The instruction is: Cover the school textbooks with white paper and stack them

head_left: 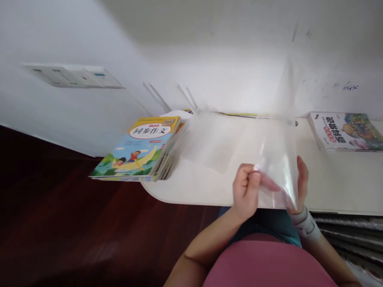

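Nearest the camera, both forearms rise from the lap to the front edge of the white desk (338, 179).

The left hand (245, 189) is clenched, pinching the near edge of a clear plastic sheet (239, 143) between thumb and curled fingers. The right hand (301, 179), with a pale band (308, 225) at the wrist, lies flat behind the sheet's right edge, fingers straight. I cannot tell whether it grips.

The sheet is held just above the desk, its right side lifted and blurred. Judged step: the film is being held up and spread. It looks limp and slippery, so further handling calls for a steady hold at both edges.

Beyond, a stack of books (137, 149) overhangs the desk's left end. A single book (344, 130) lies far right. A socket panel (74, 75) sits on the wall.
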A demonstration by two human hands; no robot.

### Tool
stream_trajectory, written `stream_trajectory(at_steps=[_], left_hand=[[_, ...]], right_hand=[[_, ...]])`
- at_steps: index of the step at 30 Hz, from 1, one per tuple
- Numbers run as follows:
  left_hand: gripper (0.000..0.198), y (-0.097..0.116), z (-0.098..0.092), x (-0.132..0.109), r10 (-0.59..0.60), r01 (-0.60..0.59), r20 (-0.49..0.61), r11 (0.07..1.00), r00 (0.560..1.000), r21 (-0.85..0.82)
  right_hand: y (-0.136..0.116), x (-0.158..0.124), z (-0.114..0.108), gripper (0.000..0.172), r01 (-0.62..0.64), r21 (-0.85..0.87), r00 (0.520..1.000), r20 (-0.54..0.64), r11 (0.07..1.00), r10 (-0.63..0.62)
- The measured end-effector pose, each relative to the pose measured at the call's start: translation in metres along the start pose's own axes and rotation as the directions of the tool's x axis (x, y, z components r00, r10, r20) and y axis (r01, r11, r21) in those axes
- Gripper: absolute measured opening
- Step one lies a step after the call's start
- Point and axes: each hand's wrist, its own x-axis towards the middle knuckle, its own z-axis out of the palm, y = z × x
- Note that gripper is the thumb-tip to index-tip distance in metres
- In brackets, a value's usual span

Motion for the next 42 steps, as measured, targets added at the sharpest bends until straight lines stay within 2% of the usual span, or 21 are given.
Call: stream_trajectory(at_steps=[3, 6, 8, 9, 12, 15, 17, 18, 20, 22, 23, 25, 28, 32, 35, 38, 40, 42], left_hand=[[0.027, -0.002, -0.018, 0.003, -0.064, 0.052, -0.167, 0.996, 0.984, -0.073], [0.029, -0.008, -0.025, 0.008, -0.122, 0.095, -0.287, 0.99, 0.95, -0.107], [0.03, -0.011, -0.022, 0.007, -0.156, 0.13, -0.258, 0.985, 0.953, -0.114], [0.029, -0.012, -0.022, 0.006, -0.166, 0.146, -0.231, 0.984, 0.959, -0.102], [0.027, -0.015, -0.032, 0.005, -0.157, 0.164, -0.221, 0.986, 0.963, 0.013], [0.024, -0.02, -0.063, 0.009, -0.199, 0.271, -0.279, 0.929, 0.94, 0.25], [0.026, -0.025, -0.088, 0.011, -0.242, 0.351, -0.273, 0.797, 0.931, 0.491], [0.029, -0.028, -0.099, 0.011, -0.251, 0.364, -0.265, 0.692, 0.931, 0.624], [0.035, -0.034, -0.113, 0.008, -0.269, 0.357, -0.263, 0.405, 0.927, 0.842], [0.039, -0.038, -0.118, 0.004, -0.293, 0.345, -0.3, 0.115, 0.908, 0.932], [0.041, -0.04, -0.118, 0.002, -0.309, 0.339, -0.319, 0.012, 0.896, 0.941], [0.042, -0.042, -0.115, 0.001, -0.33, 0.318, -0.328, -0.085, 0.885, 0.944], [0.041, -0.043, -0.11, 0.003, -0.328, 0.267, -0.281, -0.088, 0.902, 0.96], [0.04, -0.048, -0.111, 0.004, -0.307, 0.229, -0.241, -0.076, 0.921, 0.97], [0.041, -0.044, -0.121, 0.007, -0.248, 0.208, -0.207, -0.023, 0.946, 0.978], [0.039, -0.026, -0.141, 0.028, -0.101, 0.112, -0.109, 0.019, 0.989, 0.994], [0.038, -0.007, -0.16, 0.051, -0.012, 0.044, -0.045, -0.042, 0.999, 0.998], [0.039, 0.013, -0.18, 0.075, 0.031, 0.069, -0.065, -0.165, 0.997, 0.984]], right_hand=[[0.008, 0.005, -0.02, 0.053, 0.003, -0.02, 0.991, -0.132, 1.0, -0.006], [-0.005, -0.005, -0.02, 0.072, 0.174, 0.104, 0.985, -0.011, 0.979, -0.174], [-0.017, -0.013, -0.01, 0.084, 0.279, 0.1, 0.952, 0.101, 0.955, -0.289], [-0.019, -0.015, -0.005, 0.083, 0.298, 0.053, 0.942, 0.144, 0.953, -0.303], [-0.006, -0.013, 0.002, 0.062, 0.259, -0.126, 0.953, 0.196, 0.958, -0.232], [0.025, -0.012, -0.01, 0.049, 0.239, -0.226, 0.954, 0.237, 0.944, -0.185], [0.043, -0.017, -0.022, 0.044, 0.264, -0.272, 0.93, 0.326, 0.925, -0.169], [0.05, -0.022, -0.028, 0.043, 0.276, -0.293, 0.914, 0.376, 0.915, -0.155], [0.057, -0.032, -0.036, 0.04, 0.287, -0.33, 0.883, 0.454, 0.899, -0.115], [0.059, -0.042, -0.04, 0.037, 0.282, -0.364, 0.873, 0.48, 0.888, -0.081], [0.06, -0.045, -0.042, 0.036, 0.282, -0.377, 0.872, 0.485, 0.882, -0.071], [0.06, -0.049, -0.044, 0.041, 0.285, -0.397, 0.87, 0.488, 0.872, -0.062], [0.062, -0.049, -0.046, 0.046, 0.289, -0.41, 0.869, 0.491, 0.865, -0.057], [0.066, -0.049, -0.046, 0.04, 0.277, -0.411, 0.881, 0.469, 0.868, -0.059], [0.07, -0.051, -0.045, 0.039, 0.286, -0.403, 0.891, 0.446, 0.87, -0.086], [0.075, -0.054, -0.044, 0.04, 0.294, -0.385, 0.903, 0.413, 0.875, -0.122], [0.079, -0.056, -0.043, 0.042, 0.298, -0.369, 0.907, 0.398, 0.881, -0.14], [0.083, -0.058, -0.042, 0.045, 0.307, -0.357, 0.907, 0.392, 0.883, -0.157]])
